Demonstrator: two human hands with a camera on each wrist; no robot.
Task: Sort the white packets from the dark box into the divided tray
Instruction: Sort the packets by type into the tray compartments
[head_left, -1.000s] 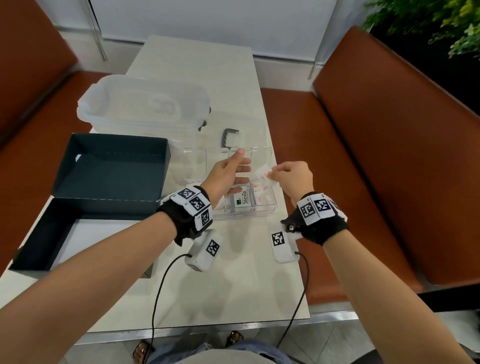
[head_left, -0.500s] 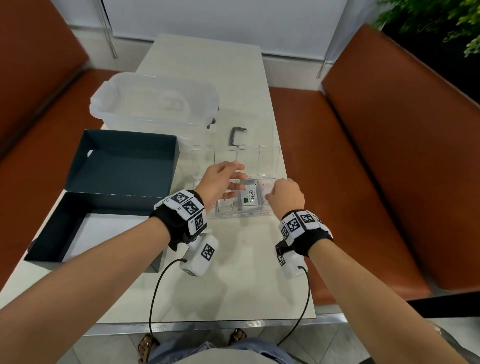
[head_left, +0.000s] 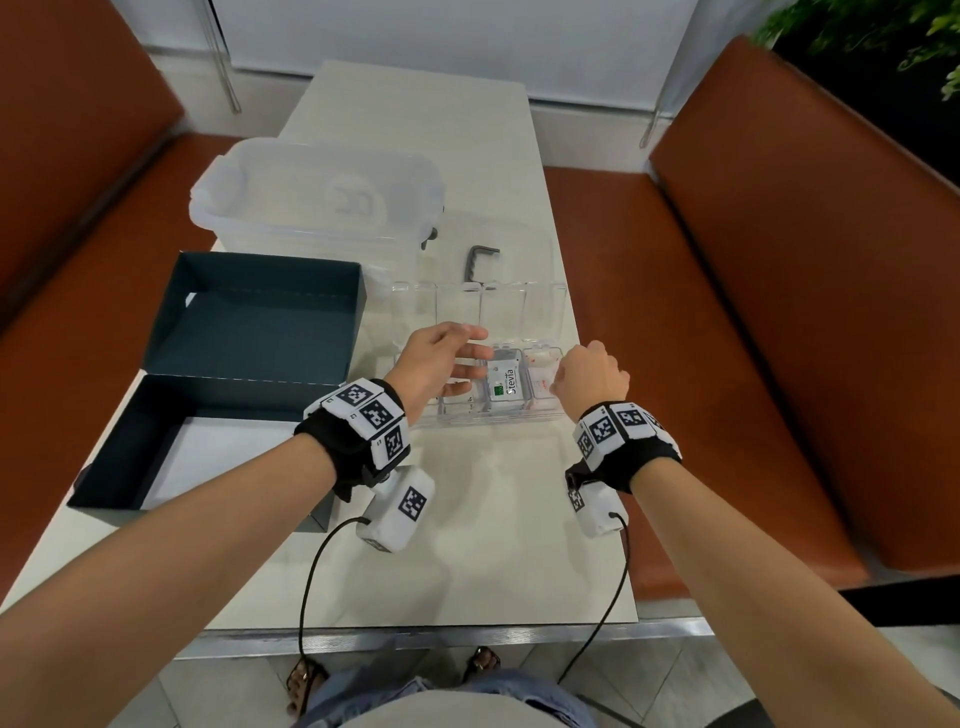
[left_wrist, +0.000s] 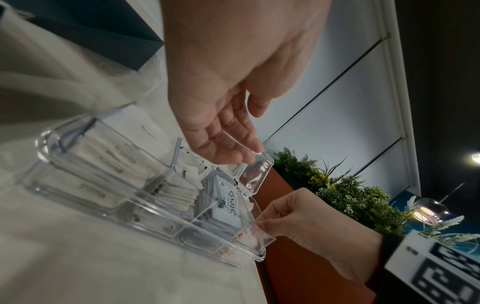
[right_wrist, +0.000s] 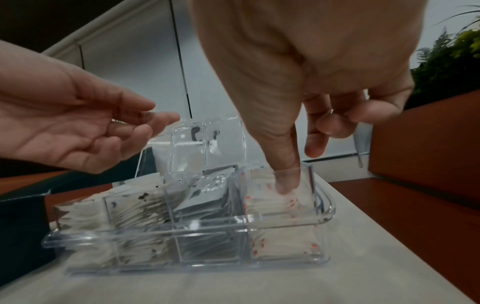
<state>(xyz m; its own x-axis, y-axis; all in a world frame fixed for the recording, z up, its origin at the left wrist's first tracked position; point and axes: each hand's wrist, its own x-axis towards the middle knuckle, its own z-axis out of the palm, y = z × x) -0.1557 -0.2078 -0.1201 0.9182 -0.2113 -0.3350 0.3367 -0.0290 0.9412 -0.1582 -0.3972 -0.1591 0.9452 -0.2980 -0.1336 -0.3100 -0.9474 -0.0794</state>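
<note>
Last packet going down into the end compartment

The red-printed white packets (right_wrist: 279, 202) are lying in the far-right compartment of the divided tray (head_left: 498, 418), at centre frame in the head view, and the right hand (head_left: 592, 376), which a second ago was holding a packet up above the tray, is now pressing a straight finger (right_wrist: 284, 174) down onto that stack, other fingers curled, grasping nothing I can see. The left hand (head_left: 441, 364) is hovering released over the tray's left side, beside the Stevia packet (head_left: 506, 382). The dark box (head_left: 249, 332), left of frame, is looking emptied, so sorting is likely nearing its end.
</note>
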